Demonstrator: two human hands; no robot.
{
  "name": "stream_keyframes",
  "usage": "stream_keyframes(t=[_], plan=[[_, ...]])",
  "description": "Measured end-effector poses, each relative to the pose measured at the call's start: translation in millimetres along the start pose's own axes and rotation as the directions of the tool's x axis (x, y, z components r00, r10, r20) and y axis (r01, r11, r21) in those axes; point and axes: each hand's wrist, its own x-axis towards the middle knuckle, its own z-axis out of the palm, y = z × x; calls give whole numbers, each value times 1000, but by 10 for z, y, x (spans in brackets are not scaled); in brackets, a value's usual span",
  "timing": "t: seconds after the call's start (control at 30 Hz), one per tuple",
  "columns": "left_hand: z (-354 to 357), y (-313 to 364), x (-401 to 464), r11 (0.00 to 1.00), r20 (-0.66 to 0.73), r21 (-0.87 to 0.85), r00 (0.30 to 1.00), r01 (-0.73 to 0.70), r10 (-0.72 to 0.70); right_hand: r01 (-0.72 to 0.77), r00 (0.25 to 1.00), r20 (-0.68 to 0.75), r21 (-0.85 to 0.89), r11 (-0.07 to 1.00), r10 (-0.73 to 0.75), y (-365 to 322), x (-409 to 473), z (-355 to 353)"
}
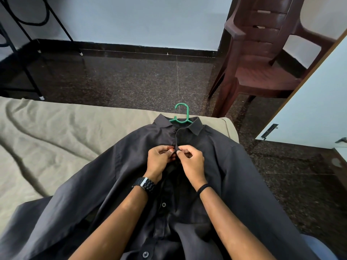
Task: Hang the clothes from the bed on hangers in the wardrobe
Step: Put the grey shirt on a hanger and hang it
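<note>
A dark grey button-up shirt lies front side up on the bed, collar pointing away from me. A green plastic hanger sits inside it, with its hook sticking out past the collar over the bed's edge. My left hand and my right hand meet at the shirt's front placket below the collar. Each pinches one edge of the fabric at a button. The lower part of the placket lies parted, with two buttons showing.
The bed has a rumpled beige sheet. Beyond it is a dark speckled floor. A brown plastic chair stands at the back right, a black metal frame at the back left. A pale door panel with a latch is at the right.
</note>
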Motion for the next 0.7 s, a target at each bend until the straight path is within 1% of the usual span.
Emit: stream_keyframes(t=[0.1, 0.17, 0.33, 0.47, 0.6, 0.7], plan=[[-4, 4, -13, 1000, 11, -8, 1000, 2, -2, -95, 995, 35, 139, 986, 91, 9, 5, -8], [-2, 11, -21, 1000, 15, -18, 1000, 11, -11, -137, 990, 65, 193, 972, 127, 15, 7, -10], [-6, 26, -48, 998, 9, -61, 1000, 23, -22, -180, 981, 103, 214, 960, 161, 33, 20, -25], [-28, 37, -59, 999, 32, -31, 999, 17, -16, -201, 976, 130, 232, 952, 175, 42, 28, -47], [-11, 39, -68, 999, 2, -32, 1000, 13, -13, -219, 970, 159, 231, 948, 186, 26, 41, -59], [14, 36, -75, 999, -18, -41, 1000, 18, -19, -282, 953, 188, 274, 919, 237, 23, 57, -71]])
